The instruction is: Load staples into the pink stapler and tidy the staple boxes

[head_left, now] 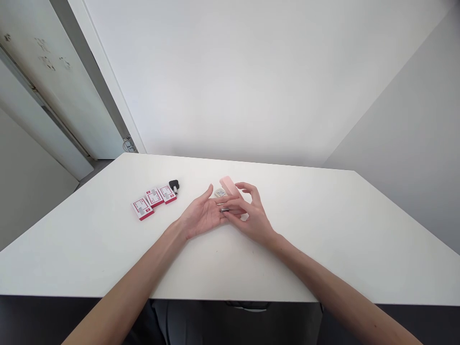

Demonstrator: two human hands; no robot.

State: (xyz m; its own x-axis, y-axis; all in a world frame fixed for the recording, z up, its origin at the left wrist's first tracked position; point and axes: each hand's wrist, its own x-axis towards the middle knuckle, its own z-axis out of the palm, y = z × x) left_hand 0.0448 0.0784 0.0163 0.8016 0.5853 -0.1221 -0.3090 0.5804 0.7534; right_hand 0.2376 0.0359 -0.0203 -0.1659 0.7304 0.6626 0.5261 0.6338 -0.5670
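Observation:
My left hand [201,216] lies palm up on the white table [108,249], fingers stretched out. My right hand [251,218] reaches over its fingertips and pinches a small dark metal piece [224,210] between thumb and forefinger. Just behind the hands lies a pale pink flat object [228,185] with a small grey card-like piece [220,192] beside it. What the small metal piece is cannot be made out.
Three small red-and-white packets [154,200] lie in a row on the table to the left, with a small black adapter-like item [174,185] at their far end. White walls stand behind the table; a door frame is at the far left.

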